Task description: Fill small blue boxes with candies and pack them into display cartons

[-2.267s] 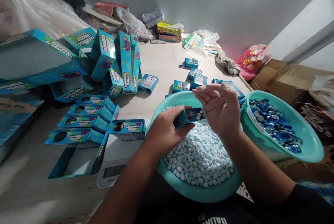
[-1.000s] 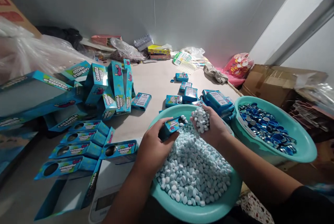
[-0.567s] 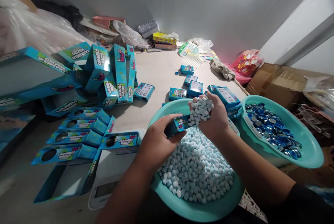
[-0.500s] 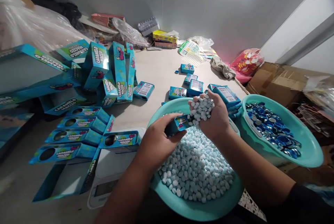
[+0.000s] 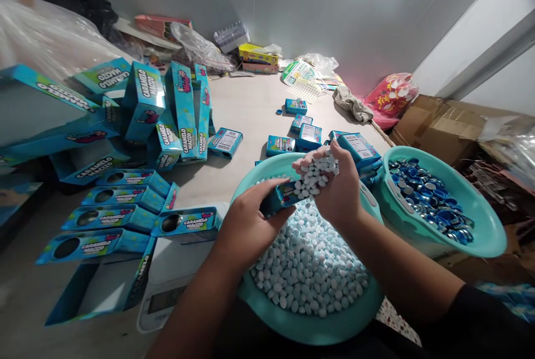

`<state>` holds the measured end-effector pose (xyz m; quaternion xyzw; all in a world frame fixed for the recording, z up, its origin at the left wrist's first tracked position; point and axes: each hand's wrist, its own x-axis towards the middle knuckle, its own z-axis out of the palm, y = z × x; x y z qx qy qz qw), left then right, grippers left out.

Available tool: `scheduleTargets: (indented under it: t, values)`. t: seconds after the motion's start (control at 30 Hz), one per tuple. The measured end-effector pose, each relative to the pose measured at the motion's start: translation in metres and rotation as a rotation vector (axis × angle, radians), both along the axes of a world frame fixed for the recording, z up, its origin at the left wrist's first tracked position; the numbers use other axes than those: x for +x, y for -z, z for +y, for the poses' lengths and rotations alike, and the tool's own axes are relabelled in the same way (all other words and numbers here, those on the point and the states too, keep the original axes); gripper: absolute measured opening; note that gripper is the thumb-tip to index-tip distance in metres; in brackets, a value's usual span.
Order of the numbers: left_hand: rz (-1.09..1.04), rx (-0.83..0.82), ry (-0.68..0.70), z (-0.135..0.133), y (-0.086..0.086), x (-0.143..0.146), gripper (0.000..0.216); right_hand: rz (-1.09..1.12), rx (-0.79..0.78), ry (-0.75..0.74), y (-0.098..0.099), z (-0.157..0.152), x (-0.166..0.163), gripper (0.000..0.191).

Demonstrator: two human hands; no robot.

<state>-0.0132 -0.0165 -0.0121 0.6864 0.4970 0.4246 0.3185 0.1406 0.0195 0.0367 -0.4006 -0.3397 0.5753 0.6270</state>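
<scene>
My left hand is wrapped round a small blue candy box, tilted with one end toward the other hand. My right hand is cupped palm up around a heap of pale blue and white candies, which touch that end of the box. The box's opening is hidden by the candies. Both hands are above a turquoise basin filled with the same kind of candies.
A second turquoise basin with blue lids stands right. Left of my arm are a white scale with a Caramelo Macizo box on it and several display boxes. Small blue boxes lie beyond the basin.
The candy heap in my right hand looks slightly smaller and lies against the box end. My left hand still grips the box. The whole view has shifted a little.
</scene>
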Motion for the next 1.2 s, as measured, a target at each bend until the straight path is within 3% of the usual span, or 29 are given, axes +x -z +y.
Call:
scheduleTargets:
  t: [0.23, 0.4, 0.6, 0.7, 0.8, 1.0, 1.1, 1.2]
  values:
    - [0.028, 0.174, 0.029, -0.006, -0.005, -0.002, 0.042, -0.036, 0.217, -0.056, -0.003, -0.005, 0.001, 0.034]
    - [-0.068, 0.113, 0.019, -0.009, -0.005, 0.0, 0.045, -0.069, 0.164, -0.01, -0.005, -0.005, 0.001, 0.032]
    - [-0.024, 0.13, -0.011, -0.01, -0.006, 0.001, 0.043, -0.048, 0.166, -0.004, -0.003, -0.004, 0.002, 0.03]
    - [-0.013, 0.122, 0.037, -0.008, -0.006, 0.0, 0.043, -0.084, 0.158, -0.002, -0.001, -0.004, 0.003, 0.031]
    - [0.009, 0.15, 0.066, -0.007, -0.006, -0.001, 0.042, -0.158, 0.193, 0.016, 0.002, -0.004, 0.004, 0.032]
    - [0.036, 0.225, -0.001, -0.011, -0.01, 0.0, 0.041, -0.192, 0.277, 0.013, 0.009, -0.001, 0.005, 0.033]
    - [0.019, 0.245, -0.129, -0.013, -0.01, 0.001, 0.043, -0.288, 0.299, -0.014, 0.011, 0.0, 0.007, 0.03]
    - [0.036, 0.217, -0.059, -0.011, -0.008, 0.0, 0.041, -0.471, 0.32, -0.088, 0.011, -0.003, 0.011, 0.023]
